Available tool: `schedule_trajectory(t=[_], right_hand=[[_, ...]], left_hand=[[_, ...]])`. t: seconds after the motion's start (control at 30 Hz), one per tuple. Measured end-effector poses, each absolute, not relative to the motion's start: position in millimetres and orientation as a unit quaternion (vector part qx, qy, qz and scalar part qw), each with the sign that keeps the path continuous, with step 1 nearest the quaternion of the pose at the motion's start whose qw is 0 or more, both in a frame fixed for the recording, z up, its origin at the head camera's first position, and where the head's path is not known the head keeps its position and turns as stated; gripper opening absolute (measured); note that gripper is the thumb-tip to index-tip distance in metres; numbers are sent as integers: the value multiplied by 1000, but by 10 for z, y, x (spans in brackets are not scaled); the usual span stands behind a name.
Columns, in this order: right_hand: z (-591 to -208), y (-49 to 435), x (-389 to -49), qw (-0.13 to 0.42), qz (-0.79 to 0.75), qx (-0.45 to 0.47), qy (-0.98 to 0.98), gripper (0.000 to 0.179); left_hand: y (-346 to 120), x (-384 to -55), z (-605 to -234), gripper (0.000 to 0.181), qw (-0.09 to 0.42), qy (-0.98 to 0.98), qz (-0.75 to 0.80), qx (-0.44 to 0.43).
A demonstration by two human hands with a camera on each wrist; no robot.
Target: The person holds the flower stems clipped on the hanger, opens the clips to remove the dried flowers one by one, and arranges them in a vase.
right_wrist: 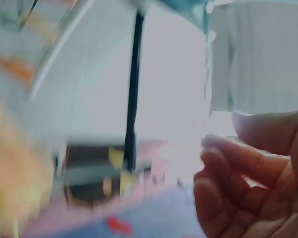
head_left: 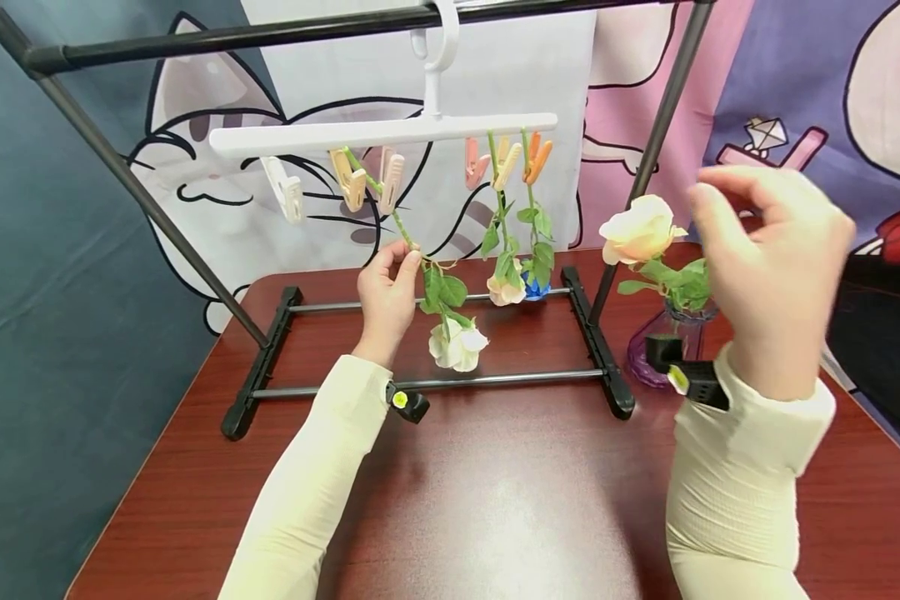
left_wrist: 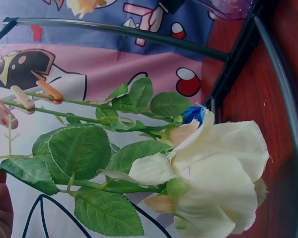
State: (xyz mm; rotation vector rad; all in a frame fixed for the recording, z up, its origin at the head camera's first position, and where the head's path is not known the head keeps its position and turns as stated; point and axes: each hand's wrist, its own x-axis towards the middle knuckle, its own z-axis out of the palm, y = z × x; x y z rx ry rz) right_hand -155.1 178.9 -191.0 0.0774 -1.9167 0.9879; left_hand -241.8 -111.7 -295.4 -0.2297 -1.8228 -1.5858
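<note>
My left hand (head_left: 388,292) pinches the green stem of a white rose (head_left: 457,345) between thumb and fingertips. Its bloom hangs downward, large in the left wrist view, while the stem's upper end overlaps a yellow clothespin (head_left: 351,182) and a pale pink clothespin (head_left: 392,179) under the white hanger (head_left: 322,135). To the right, my right hand (head_left: 783,258) is raised beside a peach rose (head_left: 637,230) that stands in a purple glass vase (head_left: 663,350). Its fingers are loosely bent with nothing between them, as the right wrist view also shows.
A peach rose (head_left: 506,289) and a blue flower (head_left: 537,287) hang upside down from a cream clothespin (head_left: 506,162) and an orange clothespin (head_left: 537,158). A white clothespin (head_left: 283,190) is at the hanger's left end. The black rack (head_left: 615,387) stands on a reddish-brown table (head_left: 510,500).
</note>
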Motion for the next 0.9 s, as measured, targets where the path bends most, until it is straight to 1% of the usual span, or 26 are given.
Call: schedule_trajectory(t=[0.07, 0.13, 0.2, 0.27, 0.37, 0.43, 0.53, 0.67, 0.73, 0.83, 0.9], right_hand=[[-1823, 1620, -1590, 458, 441, 93, -766, 18], [-1748, 1456, -1654, 420, 461, 146, -768, 18], [-1695, 1285, -1752, 360, 476, 190, -780, 20], [-1677, 1108, -1877, 274, 505, 226, -787, 23], [-1703, 841, -2088, 148, 547, 250, -785, 26], [-1745, 685, -2226, 83, 567, 256, -778, 29], [-1799, 495, -2395, 13, 587, 270, -763, 32], [-1838, 303, -2557, -51, 625, 302, -718, 39], [-1843, 218, -2610, -74, 655, 314, -683, 40], [-1841, 103, -2652, -102, 704, 319, -626, 37], [-1846, 45, -2665, -111, 725, 316, -602, 34]], left_hand=[[-1118, -2406, -2953, 11, 353, -707, -606, -90], [-1116, -2392, -2949, 11, 353, -710, -603, -91], [-1116, -2381, -2947, 11, 353, -711, -600, -94], [-1117, -2374, -2948, 11, 352, -711, -601, -95], [-1121, -2362, -2956, 11, 350, -712, -602, -95], [-1123, -2354, -2965, 11, 348, -715, -599, -95], [-1122, -2345, -2972, 11, 348, -720, -593, -99], [-1112, -2326, -2954, 11, 353, -722, -584, -111], [-1103, -2320, -2940, 12, 355, -724, -580, -115], [-1092, -2318, -2927, 13, 353, -726, -578, -117], [-1086, -2324, -2931, 14, 348, -728, -580, -116]])
